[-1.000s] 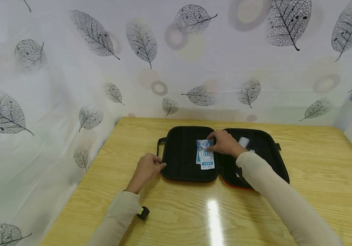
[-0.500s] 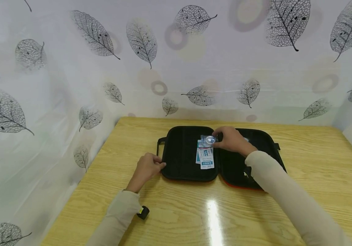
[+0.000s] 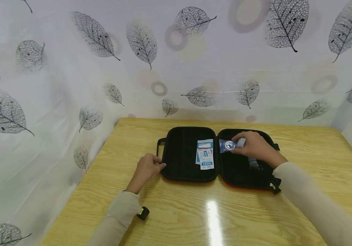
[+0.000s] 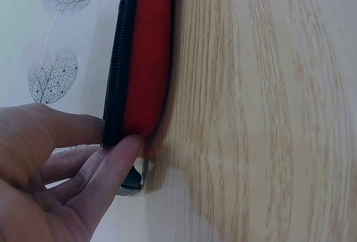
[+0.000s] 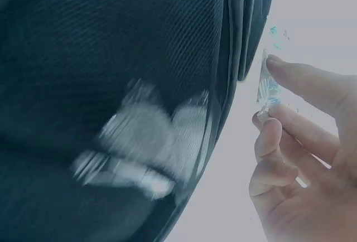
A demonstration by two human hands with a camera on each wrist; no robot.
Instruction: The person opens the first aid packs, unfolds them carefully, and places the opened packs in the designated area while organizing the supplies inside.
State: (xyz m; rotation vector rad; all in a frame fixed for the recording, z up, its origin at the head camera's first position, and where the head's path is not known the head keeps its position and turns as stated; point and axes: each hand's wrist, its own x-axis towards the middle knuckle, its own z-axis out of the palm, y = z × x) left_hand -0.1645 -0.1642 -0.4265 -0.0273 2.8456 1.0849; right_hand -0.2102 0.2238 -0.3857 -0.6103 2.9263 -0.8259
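Observation:
An open black zip case (image 3: 174, 153) with red sides lies on the table, its halves spread left and right. My left hand (image 3: 146, 169) pinches the near corner of the left half; in the left wrist view the thumb presses the red side (image 4: 152, 52) and a finger the black zip edge. My right hand (image 3: 254, 146) holds a small clear-and-blue packet (image 3: 227, 146) with a round silvery piece, between thumb and fingers, over the right half. White-and-teal paper sachets (image 3: 206, 160) lie overlapping in the left half, near the hinge. In the right wrist view, blurred white wrapped items (image 5: 145, 136) sit in the dark case.
A carry handle (image 3: 160, 146) sticks out from the case's left side. The wood-grain table (image 3: 182, 212) stretches around it, and a leaf-patterned sheet (image 3: 151, 78) hangs behind and at the left.
My right hand has lifted the clear packet off the sachets in the left half and carried it right, over the right half. The left hand stays at its corner.

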